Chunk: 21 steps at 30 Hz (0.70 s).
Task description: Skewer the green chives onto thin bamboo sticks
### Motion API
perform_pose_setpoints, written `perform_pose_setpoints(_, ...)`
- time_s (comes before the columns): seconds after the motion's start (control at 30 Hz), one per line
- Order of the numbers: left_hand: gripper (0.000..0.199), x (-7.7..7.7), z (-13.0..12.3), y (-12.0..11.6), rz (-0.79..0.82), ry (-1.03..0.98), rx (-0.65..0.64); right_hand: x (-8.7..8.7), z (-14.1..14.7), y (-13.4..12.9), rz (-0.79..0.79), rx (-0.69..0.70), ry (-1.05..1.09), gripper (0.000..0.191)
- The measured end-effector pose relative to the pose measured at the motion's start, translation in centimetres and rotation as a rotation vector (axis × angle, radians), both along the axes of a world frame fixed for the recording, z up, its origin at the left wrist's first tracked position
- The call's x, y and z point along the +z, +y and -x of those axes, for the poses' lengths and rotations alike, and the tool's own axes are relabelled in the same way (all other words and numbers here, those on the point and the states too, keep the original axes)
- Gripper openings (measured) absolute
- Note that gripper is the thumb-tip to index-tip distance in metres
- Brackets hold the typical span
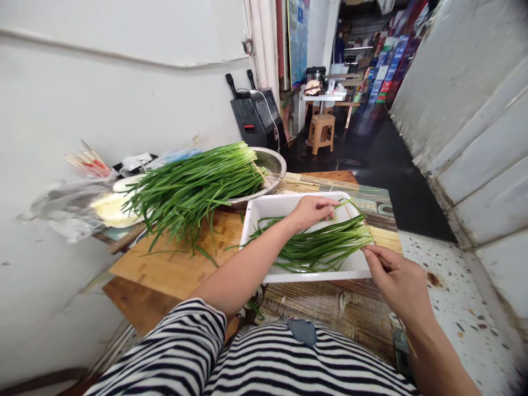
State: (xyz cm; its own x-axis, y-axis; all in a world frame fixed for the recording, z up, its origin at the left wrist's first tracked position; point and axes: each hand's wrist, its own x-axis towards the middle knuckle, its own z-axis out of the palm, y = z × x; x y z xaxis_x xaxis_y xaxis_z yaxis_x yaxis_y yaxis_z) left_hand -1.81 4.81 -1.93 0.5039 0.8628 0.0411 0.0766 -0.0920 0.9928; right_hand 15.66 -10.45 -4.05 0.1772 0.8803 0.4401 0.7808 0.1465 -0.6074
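A bunch of garlic chives (325, 242) lies in a white plastic tray (317, 278), its pale cut ends pointing right over the tray's rim. My left hand (313, 213) is above the far side of the tray with its fingers pinched together. A thin green strand shows at those fingertips. At the right rim, my right hand (391, 272) pinches the near edge of the chives' cut ends. A larger bundle of garlic chives (198, 181) rests across a steel bowl (278, 162), its leaves drooping to the left.
A wooden cutting board (165, 264) lies left of the tray, with loose leaves on it. Plastic bags (66, 209) and skewers (93, 165) sit against the wall. Behind the table stand a black speaker (258, 118) and a stool (322, 132).
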Motion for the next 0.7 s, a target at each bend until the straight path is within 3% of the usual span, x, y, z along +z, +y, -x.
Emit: perform_pose_setpoints(0.7, 0.032, 0.07, 0.16, -0.01, -0.010, -0.067, -0.037, -0.01, -0.06, -0.08, -0.001, -0.008, -0.011, 0.031)
